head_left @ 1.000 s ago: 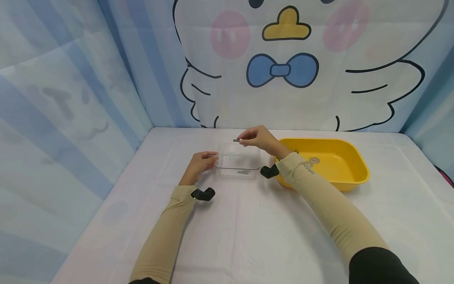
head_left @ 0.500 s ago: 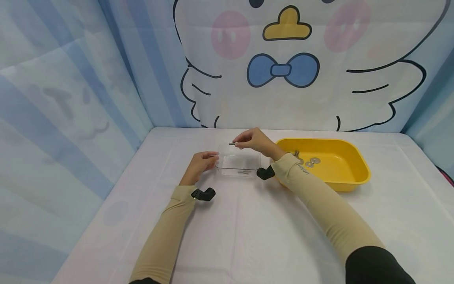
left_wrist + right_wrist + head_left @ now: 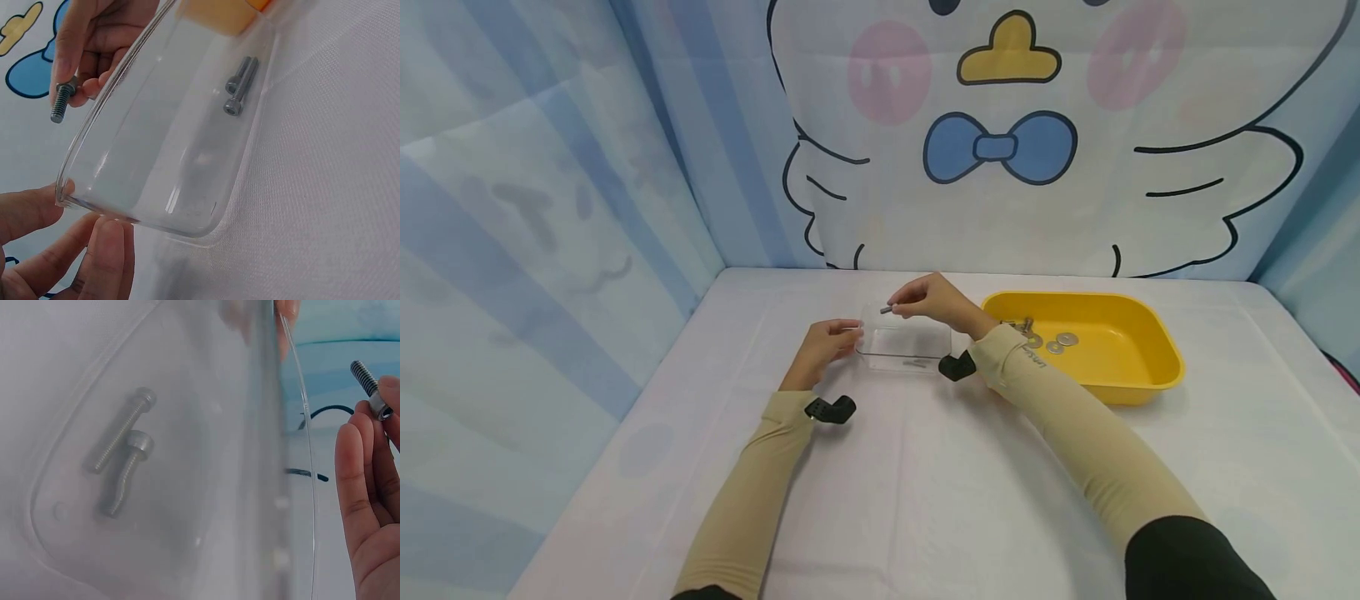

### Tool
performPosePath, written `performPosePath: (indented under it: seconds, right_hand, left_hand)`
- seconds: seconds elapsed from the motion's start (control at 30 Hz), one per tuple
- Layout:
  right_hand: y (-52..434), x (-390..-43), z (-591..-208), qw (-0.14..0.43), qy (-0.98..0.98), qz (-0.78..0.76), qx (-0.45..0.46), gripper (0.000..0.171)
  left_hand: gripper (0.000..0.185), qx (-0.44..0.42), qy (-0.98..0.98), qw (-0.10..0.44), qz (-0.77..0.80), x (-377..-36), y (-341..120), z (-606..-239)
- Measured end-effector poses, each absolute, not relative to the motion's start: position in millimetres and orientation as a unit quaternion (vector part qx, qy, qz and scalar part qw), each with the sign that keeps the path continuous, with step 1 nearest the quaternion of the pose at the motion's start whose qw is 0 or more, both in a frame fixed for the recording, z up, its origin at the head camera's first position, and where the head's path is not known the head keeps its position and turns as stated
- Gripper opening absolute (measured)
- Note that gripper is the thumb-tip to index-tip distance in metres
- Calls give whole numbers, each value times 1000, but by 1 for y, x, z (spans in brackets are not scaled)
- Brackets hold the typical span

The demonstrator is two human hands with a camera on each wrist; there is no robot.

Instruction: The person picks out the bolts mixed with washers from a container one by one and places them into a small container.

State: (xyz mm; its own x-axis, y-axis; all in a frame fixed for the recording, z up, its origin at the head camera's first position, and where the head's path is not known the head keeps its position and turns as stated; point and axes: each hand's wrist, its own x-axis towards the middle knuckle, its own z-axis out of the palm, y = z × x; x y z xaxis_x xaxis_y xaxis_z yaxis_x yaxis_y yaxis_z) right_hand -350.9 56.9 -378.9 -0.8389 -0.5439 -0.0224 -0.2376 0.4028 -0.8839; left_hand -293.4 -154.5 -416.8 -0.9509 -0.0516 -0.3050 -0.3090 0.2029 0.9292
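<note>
My right hand (image 3: pixel 934 302) pinches a short socket-head bolt (image 3: pixel 60 103) by its head, threaded end outward, over the far part of a clear plastic box (image 3: pixel 901 357). Its thumb and fingertips meet around the bolt head (image 3: pixel 379 407) in the right wrist view. At the box's left side, my left hand (image 3: pixel 822 353) grips the rim at a corner between thumb and fingers (image 3: pixel 106 250). Two longer socket-head bolts (image 3: pixel 242 87) lie side by side on the bottom of the box, seen through its wall in both wrist views.
A yellow tray (image 3: pixel 1138 379) stands to the right, partly behind my right forearm. Several flat washers (image 3: pixel 1066 339) and some bolts (image 3: pixel 1027 324) lie at its left end. White cloth covers the table (image 3: pixel 850 517), with a printed curtain (image 3: pixel 880 225) behind.
My right hand has moved slightly left and down with the bolt, toward the left part of the box. The bolt has tilted a little. My left hand has stayed on the rim.
</note>
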Motion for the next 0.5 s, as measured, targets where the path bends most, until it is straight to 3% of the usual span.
performPosePath:
  seconds: [0.5]
  right_hand:
    - [49, -351, -383, 167, 819, -490, -246, 27]
  left_hand:
    - [38, -111, 764, 103, 627, -293, -155, -417]
